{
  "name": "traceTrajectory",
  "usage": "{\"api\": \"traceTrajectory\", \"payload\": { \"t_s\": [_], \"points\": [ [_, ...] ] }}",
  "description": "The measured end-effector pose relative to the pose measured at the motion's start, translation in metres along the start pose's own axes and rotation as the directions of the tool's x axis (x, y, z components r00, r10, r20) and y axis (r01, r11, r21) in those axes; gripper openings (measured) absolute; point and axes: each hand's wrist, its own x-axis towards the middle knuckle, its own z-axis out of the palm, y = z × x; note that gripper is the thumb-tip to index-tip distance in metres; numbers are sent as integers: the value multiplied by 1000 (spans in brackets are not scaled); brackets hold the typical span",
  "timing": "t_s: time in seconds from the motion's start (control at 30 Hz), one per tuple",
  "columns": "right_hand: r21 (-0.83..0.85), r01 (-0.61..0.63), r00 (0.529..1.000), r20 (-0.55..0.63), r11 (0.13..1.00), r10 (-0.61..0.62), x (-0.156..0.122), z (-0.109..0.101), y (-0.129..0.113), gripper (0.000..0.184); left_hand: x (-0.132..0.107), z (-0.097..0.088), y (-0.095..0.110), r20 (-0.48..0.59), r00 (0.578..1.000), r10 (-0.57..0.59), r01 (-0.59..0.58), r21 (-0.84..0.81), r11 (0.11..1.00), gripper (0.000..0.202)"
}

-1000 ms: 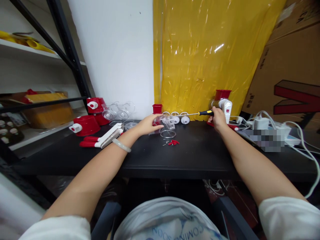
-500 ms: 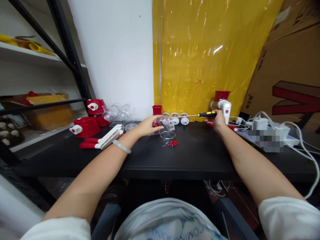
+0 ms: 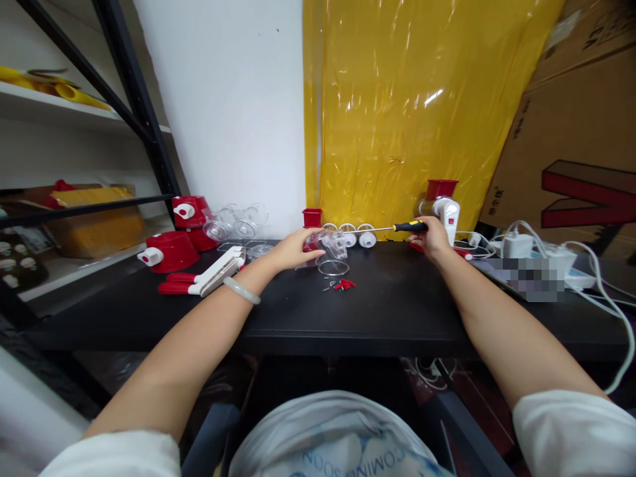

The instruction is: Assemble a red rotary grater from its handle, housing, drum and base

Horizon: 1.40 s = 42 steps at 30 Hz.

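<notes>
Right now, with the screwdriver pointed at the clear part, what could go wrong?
1. Slip: the right hand holds the screwdriver with its shaft pointing at the clear part, which the left hand grips, so a slip might jab those fingers.
2. Lost bits: small red pieces lie uncontained on the black table, on the wearer's side of the clear part; a bump could scatter them.

The right hand (image 3: 433,238) has changed its grip on the screwdriver (image 3: 405,226): its fingers now reach over the handle's end, more exposed half a second ago.
</notes>
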Motion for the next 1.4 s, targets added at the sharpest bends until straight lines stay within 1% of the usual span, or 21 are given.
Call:
{"api": "traceTrajectory", "payload": {
  "t_s": [0.2,0.43,0.63,0.8,0.97,1.17,1.27,1.4],
  "points": [
    [-86,39,999,14,996,-38,2,-1,2,14,0,0,-1,1,1000,1,-1,5,1000,62],
    [-175,150,989,36,973,-146,10,-6,11,30,1,1,-4,-7,1000,8,-8,-7,1000,62],
    [-239,189,982,40,952,-185,17,-10,16,31,1,1,-3,-11,1000,-11,11,-20,1000,62],
    [-288,226,974,49,931,-221,17,-11,14,36,1,1,-2,-12,1000,-15,14,-18,1000,62],
    [-343,219,975,29,914,-222,12,-10,10,40,1,1,-3,-10,1000,-24,24,-12,1000,64],
    [-372,195,978,11,907,-206,6,-8,5,37,2,1,-5,-17,1000,-15,15,-8,1000,64],
    [-391,188,980,9,901,-200,7,-8,5,36,2,2,-5,-24,1000,-19,19,-4,1000,65],
    [-424,168,980,-21,890,-196,10,-9,7,36,2,2,-4,-29,999,-26,25,-14,1000,66]
  ]
}}
